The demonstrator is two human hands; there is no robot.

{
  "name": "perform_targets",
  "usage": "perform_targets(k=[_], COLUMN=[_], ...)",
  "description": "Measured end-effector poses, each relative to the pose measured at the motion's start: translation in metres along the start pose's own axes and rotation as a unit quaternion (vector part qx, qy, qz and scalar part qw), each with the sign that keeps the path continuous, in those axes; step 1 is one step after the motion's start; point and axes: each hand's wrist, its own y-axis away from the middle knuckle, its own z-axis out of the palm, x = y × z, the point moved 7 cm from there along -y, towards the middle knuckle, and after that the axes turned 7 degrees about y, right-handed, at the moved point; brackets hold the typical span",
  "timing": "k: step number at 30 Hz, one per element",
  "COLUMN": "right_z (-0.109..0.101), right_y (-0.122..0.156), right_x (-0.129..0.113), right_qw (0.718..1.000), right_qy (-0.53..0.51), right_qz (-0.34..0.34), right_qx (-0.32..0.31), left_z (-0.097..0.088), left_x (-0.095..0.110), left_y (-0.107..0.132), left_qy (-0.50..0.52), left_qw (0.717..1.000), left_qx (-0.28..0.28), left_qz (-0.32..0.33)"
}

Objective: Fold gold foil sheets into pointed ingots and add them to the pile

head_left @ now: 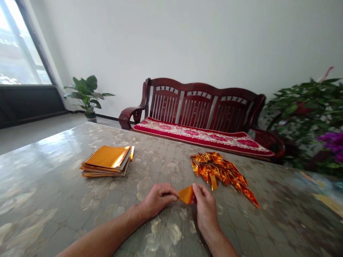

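Between my two hands is a small folded sheet of shiny orange-gold foil paper [185,195], roughly triangular. My left hand [159,198] is closed, pinching its left corner between thumb and fingers. On the other side, my right hand [205,204] grips the right edge, its thumb near the top. Left of my hands lies a stack of flat foil paper sheets [106,157], gold side up on top. Beyond my right hand is a cluster of folded foil pieces [219,169], pointed and overlapping in rows.
The table [66,207] has a patterned, glossy cover. A dark red wooden bench [187,107] with a red floral cushion [198,135] stands behind it. Potted plants [87,94] and purple flowers [332,144] flank it. Clear plastic [318,184] lies at the table's right.
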Motion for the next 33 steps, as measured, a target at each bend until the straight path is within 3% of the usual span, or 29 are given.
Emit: perform_targets(k=[7, 11, 15, 20, 24, 33], right_z=[0.002, 0.004, 0.007, 0.004, 0.0, 0.002], right_y=[0.001, 0.002, 0.003, 0.002, 0.004, -0.001], right_x=[0.0, -0.001, -0.004, -0.008, -0.01, -0.009], right_qw=[1.0, 0.999, 0.997, 0.997, 0.996, 0.988], right_qy=[0.003, 0.019, 0.028, 0.03, 0.034, 0.108], right_qz=[-0.001, -0.01, -0.029, -0.052, -0.067, -0.086], right_qx=[-0.012, -0.038, -0.065, -0.057, -0.047, -0.075], left_z=[-0.01, -0.018, -0.025, -0.015, -0.01, -0.03], left_x=[-0.017, -0.016, -0.013, -0.017, -0.022, -0.018], left_y=[0.002, 0.0, -0.002, -0.004, -0.001, -0.007], left_qy=[0.031, 0.042, 0.119, 0.205, 0.2, 0.04], left_qw=[0.991, 0.984, 0.969, 0.956, 0.955, 0.984], left_qx=[0.112, 0.161, 0.209, 0.176, 0.142, 0.144], left_qz=[-0.061, -0.057, -0.059, -0.118, -0.168, -0.093])
